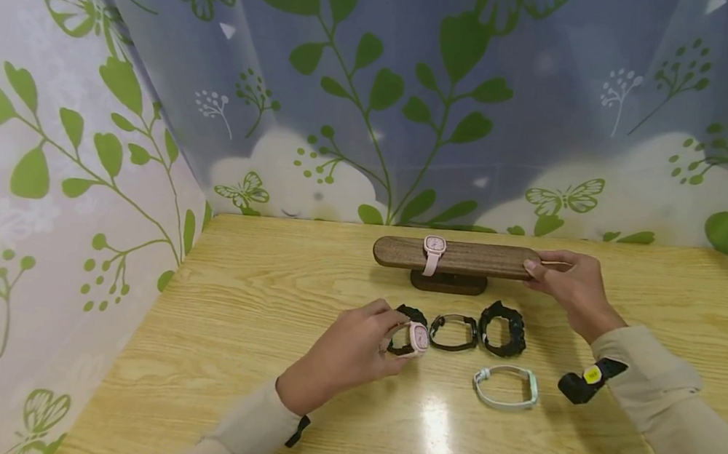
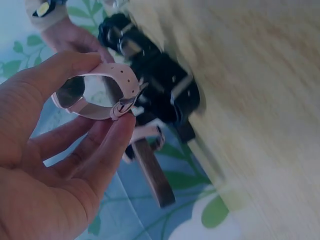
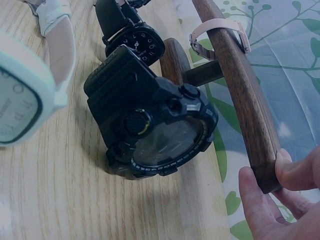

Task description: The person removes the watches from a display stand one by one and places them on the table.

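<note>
My left hand (image 1: pixel 352 350) pinches a pink watch (image 1: pixel 419 337) between thumb and fingers, held up over the table. In the left wrist view its buckled strap (image 2: pixel 125 80) forms a closed loop. My right hand (image 1: pixel 571 291) grips the right end of a dark wooden watch stand (image 1: pixel 486 261) at the back of the table. Round the bar of the stand hangs another pink watch (image 1: pixel 435 245), left of its middle. A black watch (image 1: pixel 410 312) lies behind the held one, partly hidden by it and my fingers.
A slim black watch (image 1: pixel 453 347) and a chunky black watch (image 1: pixel 514 335) lie in front of the stand. Nearer me is a mint-green watch (image 1: pixel 532 389). Patterned cloth (image 1: pixel 375 111) hangs behind and left of the wooden table (image 1: pixel 254 275).
</note>
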`<state>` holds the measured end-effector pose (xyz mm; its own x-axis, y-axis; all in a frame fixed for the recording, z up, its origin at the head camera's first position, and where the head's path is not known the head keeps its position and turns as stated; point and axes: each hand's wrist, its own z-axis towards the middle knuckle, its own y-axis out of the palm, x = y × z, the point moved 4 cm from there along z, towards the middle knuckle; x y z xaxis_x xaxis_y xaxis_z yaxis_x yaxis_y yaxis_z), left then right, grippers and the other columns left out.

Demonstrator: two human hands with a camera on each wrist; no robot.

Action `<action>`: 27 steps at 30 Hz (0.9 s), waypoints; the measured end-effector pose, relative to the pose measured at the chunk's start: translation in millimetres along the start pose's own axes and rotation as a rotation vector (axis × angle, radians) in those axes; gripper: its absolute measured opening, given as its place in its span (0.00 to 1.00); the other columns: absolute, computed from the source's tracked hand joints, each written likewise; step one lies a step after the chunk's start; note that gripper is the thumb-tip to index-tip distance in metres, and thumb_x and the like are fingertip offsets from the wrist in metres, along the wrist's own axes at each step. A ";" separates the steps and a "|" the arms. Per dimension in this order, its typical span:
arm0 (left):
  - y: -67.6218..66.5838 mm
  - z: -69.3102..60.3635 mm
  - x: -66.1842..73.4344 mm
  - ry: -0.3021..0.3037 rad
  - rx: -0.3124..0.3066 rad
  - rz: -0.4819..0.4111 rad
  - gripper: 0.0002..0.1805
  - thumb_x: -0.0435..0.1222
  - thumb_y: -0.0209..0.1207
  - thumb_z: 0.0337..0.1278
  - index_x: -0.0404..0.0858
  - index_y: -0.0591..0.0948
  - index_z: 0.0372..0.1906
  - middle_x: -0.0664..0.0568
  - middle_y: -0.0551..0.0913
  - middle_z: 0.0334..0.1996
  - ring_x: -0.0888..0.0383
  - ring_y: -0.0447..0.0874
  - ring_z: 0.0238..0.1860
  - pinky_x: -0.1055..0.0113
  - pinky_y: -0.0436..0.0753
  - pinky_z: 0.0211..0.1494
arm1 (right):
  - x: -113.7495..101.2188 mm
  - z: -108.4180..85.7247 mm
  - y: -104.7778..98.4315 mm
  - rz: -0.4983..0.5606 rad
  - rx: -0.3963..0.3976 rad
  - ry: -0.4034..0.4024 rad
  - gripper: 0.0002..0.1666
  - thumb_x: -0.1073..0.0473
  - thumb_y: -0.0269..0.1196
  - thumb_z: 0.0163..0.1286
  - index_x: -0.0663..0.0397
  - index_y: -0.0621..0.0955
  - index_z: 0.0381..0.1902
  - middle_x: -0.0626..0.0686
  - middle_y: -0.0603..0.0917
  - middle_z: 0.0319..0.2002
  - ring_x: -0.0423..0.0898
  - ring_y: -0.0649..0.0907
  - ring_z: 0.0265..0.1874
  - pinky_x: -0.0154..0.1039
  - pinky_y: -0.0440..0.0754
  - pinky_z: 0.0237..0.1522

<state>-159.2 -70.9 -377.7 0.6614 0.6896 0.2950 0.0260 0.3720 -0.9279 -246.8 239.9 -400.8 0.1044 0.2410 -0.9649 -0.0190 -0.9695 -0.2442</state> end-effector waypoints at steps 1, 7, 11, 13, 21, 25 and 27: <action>2.2 0.7 2.9 -0.001 -0.024 0.008 0.26 0.43 0.76 0.51 0.35 0.85 0.53 0.52 0.81 0.39 0.65 0.72 0.29 0.76 0.79 0.32 | 0.0 0.1 -0.1 -0.002 0.001 0.001 0.34 0.59 0.58 0.78 0.75 0.64 0.72 0.68 0.70 0.63 0.30 0.85 0.35 0.44 0.85 0.56; 19.5 6.1 17.8 0.021 -0.160 0.107 0.26 0.49 0.73 0.54 0.39 0.85 0.54 0.52 0.84 0.47 0.64 0.79 0.34 0.68 0.86 0.42 | 0.5 0.1 -0.8 -0.004 0.005 0.005 0.34 0.58 0.59 0.78 0.75 0.64 0.72 0.68 0.71 0.63 0.30 0.86 0.35 0.43 0.85 0.56; 30.3 10.6 25.9 0.042 -0.230 0.134 0.25 0.52 0.74 0.52 0.41 0.87 0.50 0.53 0.85 0.44 0.63 0.78 0.34 0.73 0.82 0.36 | 0.4 -0.1 -0.6 -0.001 0.004 0.007 0.34 0.58 0.59 0.78 0.74 0.64 0.72 0.69 0.70 0.64 0.30 0.86 0.35 0.43 0.85 0.56; 35.0 12.7 29.6 0.040 -0.265 0.127 0.23 0.52 0.74 0.51 0.42 0.87 0.47 0.54 0.85 0.43 0.64 0.77 0.32 0.74 0.80 0.34 | 0.2 -0.1 -0.3 -0.004 0.004 0.007 0.34 0.58 0.59 0.78 0.74 0.64 0.72 0.70 0.69 0.64 0.30 0.85 0.35 0.43 0.85 0.56; 47.2 20.0 40.8 0.021 -0.320 0.114 0.15 0.49 0.75 0.50 0.44 0.84 0.31 0.59 0.81 0.30 0.66 0.71 0.25 0.75 0.74 0.24 | -0.4 -0.5 0.1 -0.004 -0.001 0.003 0.34 0.59 0.59 0.78 0.75 0.64 0.72 0.71 0.69 0.65 0.30 0.85 0.34 0.43 0.85 0.56; 50.0 23.5 43.3 0.022 -0.323 0.126 0.16 0.46 0.75 0.49 0.45 0.79 0.23 0.59 0.76 0.25 0.65 0.68 0.21 0.76 0.70 0.19 | -0.3 -0.2 -0.3 -0.003 -0.004 -0.004 0.34 0.59 0.59 0.78 0.75 0.64 0.72 0.70 0.69 0.64 0.30 0.86 0.35 0.44 0.85 0.56; 50.7 24.6 44.6 0.033 -0.318 0.143 0.18 0.45 0.74 0.49 0.45 0.76 0.20 0.59 0.76 0.24 0.65 0.67 0.20 0.75 0.69 0.18 | -0.1 -0.2 -0.1 -0.003 -0.004 -0.004 0.34 0.59 0.59 0.78 0.75 0.64 0.72 0.69 0.70 0.63 0.30 0.85 0.35 0.44 0.85 0.56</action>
<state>-146.8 -6.0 -406.0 0.6989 0.6985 0.1537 0.1596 0.0572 -0.9855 -246.6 240.0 -400.7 0.1001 0.2437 -0.9647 -0.0149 -0.9691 -0.2464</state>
